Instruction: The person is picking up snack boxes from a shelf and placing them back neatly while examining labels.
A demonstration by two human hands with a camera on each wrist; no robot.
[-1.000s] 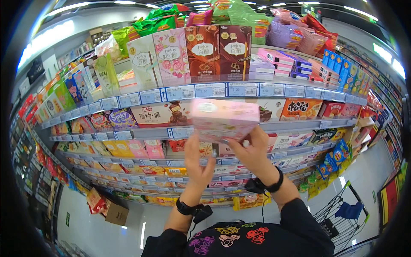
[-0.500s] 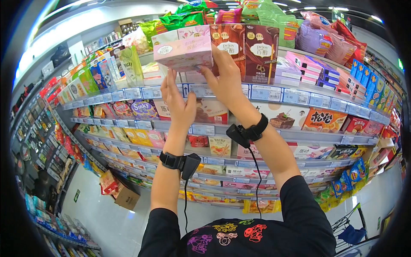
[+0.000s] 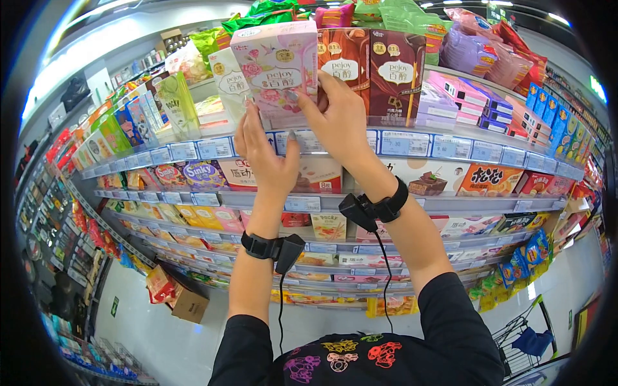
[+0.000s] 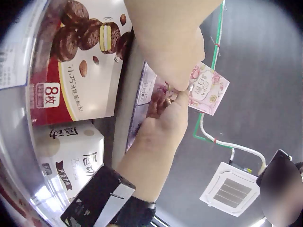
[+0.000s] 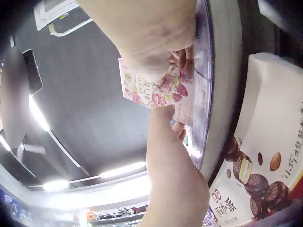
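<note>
A pink Pejoy biscuit stick box (image 3: 275,61) with printed roses stands nearly upright at the top shelf, its front towards me. My right hand (image 3: 339,119) grips its lower right side, thumb across the front and fingers round the edge. Below its lower left corner is my left hand (image 3: 267,154), fingertips at the box and thumb held apart. Beside the pink box are a white Pejoy box (image 3: 230,80) on the left and a brown one (image 3: 346,64) on the right. Both wrist views show the box partly covered by the hands.
A price-label rail (image 3: 402,143) runs along the front edge of the top shelf. Bagged snacks (image 3: 473,48) are piled behind it. Lower shelves hold more boxes, among them an orange one (image 3: 487,180). A shopping cart (image 3: 531,334) stands at the lower right.
The pink box has gone up and left from in front of the shelf to the row of Pejoy boxes. It has tipped from lying flat to standing, with the right hand still gripping it.
</note>
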